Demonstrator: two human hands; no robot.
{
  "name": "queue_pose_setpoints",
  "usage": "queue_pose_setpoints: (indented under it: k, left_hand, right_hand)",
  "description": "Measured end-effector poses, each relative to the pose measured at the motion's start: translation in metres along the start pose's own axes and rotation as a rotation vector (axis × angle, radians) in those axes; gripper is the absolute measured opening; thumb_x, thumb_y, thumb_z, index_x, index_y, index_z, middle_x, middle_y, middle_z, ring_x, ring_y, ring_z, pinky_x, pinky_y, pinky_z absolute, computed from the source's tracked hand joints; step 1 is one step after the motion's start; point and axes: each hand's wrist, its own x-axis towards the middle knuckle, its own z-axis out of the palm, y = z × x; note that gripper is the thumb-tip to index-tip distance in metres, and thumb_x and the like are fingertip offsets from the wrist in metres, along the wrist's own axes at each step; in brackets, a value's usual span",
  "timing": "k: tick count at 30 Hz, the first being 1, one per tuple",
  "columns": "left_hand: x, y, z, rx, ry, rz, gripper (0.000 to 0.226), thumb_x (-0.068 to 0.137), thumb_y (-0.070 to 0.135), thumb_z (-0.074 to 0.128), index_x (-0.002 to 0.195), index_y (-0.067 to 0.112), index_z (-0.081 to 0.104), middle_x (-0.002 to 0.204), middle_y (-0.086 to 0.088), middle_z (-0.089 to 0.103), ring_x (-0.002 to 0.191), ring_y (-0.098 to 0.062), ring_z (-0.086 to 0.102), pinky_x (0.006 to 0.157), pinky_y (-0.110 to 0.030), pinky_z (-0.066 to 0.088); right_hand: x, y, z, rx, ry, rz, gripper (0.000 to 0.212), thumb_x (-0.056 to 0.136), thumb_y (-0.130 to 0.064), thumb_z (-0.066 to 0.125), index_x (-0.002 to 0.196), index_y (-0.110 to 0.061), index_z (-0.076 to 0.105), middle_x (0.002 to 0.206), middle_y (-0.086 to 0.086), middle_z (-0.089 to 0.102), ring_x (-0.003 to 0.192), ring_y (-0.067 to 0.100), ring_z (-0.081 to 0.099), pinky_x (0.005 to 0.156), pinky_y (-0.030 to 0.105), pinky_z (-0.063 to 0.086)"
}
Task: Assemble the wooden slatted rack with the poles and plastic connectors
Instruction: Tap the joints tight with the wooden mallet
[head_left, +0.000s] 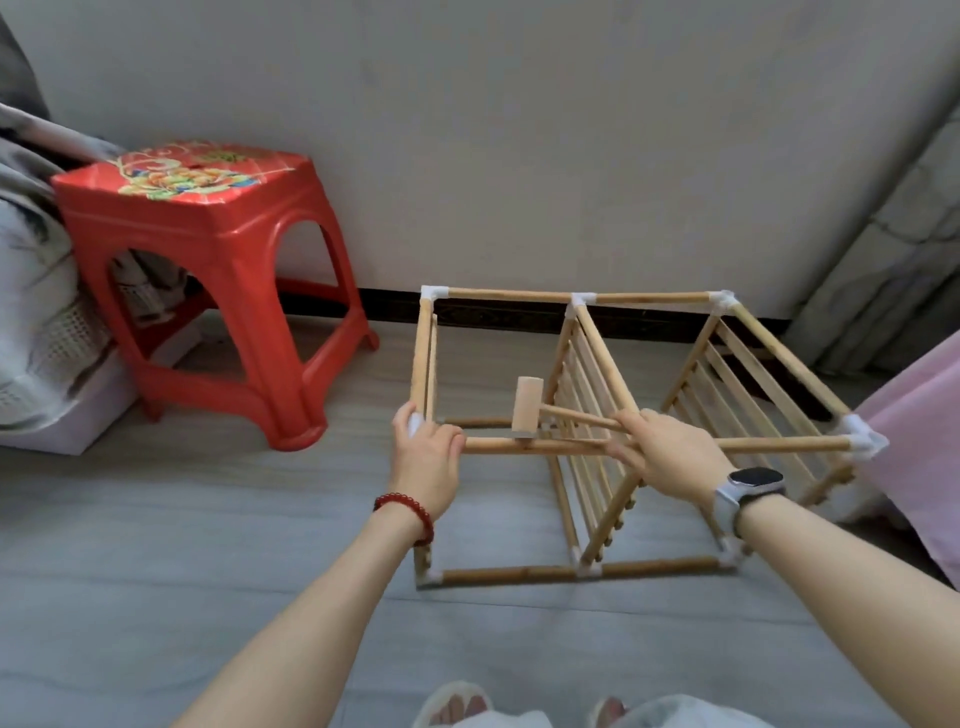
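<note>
On the floor by a wall, the nearly framed rack is shown. Its near top corner is gripped by the left hand; a mallet is held in the right hand, joints apparently left to seat.

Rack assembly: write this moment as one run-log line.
left hand: grips corner connector | right hand: holds mallet | mallet head: on front top pole

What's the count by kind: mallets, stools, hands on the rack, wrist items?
Small wooden mallet: 1
Red plastic stool: 1
Hands on the wooden pole rack: 2, left hand, right hand
Wrist items: 2, red bead bracelet, grey smartwatch
Total: 6
</note>
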Motion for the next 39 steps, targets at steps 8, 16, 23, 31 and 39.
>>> queue_pose_setpoints:
  k: [8, 16, 23, 31, 39]
  left_hand:
    - [-0.007, -0.014, -0.008, -0.566, -0.058, -0.012, 0.046, 0.088, 0.006, 0.06, 0.131, 0.017, 0.048, 0.152, 0.001, 0.022, 0.138, -0.013, 0.026, 0.106, -0.027, 0.033]
    - [-0.004, -0.026, -0.012, -0.789, -0.199, -0.147, 0.052, 0.088, 0.008, 0.06, 0.123, 0.043, 0.045, 0.104, 0.004, 0.068, 0.104, -0.008, 0.061, 0.099, -0.034, 0.046]
    - [-0.004, -0.034, 0.0, -0.662, -0.132, -0.192, 0.052, 0.084, 0.018, 0.067, 0.131, 0.03, 0.048, 0.094, 0.015, 0.071, 0.098, -0.003, 0.064, 0.094, -0.028, 0.047]
    - [-0.009, -0.033, 0.006, -0.589, -0.084, -0.166, 0.019, 0.089, 0.024, 0.06, 0.106, 0.029, 0.067, 0.103, -0.003, 0.064, 0.081, -0.001, 0.056, 0.067, -0.003, 0.043]
    - [-0.01, -0.034, 0.014, -0.458, 0.003, -0.144, 0.016, 0.088, 0.023, 0.061, 0.101, 0.018, 0.071, 0.09, 0.01, 0.053, 0.099, -0.008, 0.037, 0.075, -0.012, 0.028]
  right_hand:
    - [-0.008, -0.034, -0.004, 0.676, 0.239, 0.06, 0.011, 0.098, -0.021, 0.039, 0.089, -0.025, 0.043, 0.071, -0.007, 0.049, 0.06, 0.01, 0.047, 0.053, 0.022, 0.037]
    - [0.006, -0.067, -0.006, 0.67, 0.019, -0.023, 0.013, 0.097, -0.022, 0.044, 0.105, -0.03, 0.048, 0.077, -0.005, 0.055, 0.06, 0.001, 0.049, 0.056, 0.016, 0.044]
    - [0.017, -0.092, -0.007, 0.536, -0.211, -0.044, 0.018, 0.096, -0.018, 0.039, 0.11, -0.025, 0.048, 0.086, 0.0, 0.06, 0.075, 0.023, 0.061, 0.069, 0.042, 0.055]
    - [0.044, -0.12, -0.006, 0.578, -0.103, -0.062, 0.06, 0.096, -0.03, 0.049, 0.147, -0.022, 0.02, 0.078, -0.015, 0.056, 0.072, -0.001, 0.055, 0.06, 0.013, 0.039]
    - [0.056, -0.138, -0.014, 0.528, -0.017, -0.139, 0.046, 0.089, -0.048, 0.046, 0.129, -0.036, 0.028, 0.06, -0.005, 0.052, 0.055, 0.012, 0.051, 0.057, 0.034, 0.048]
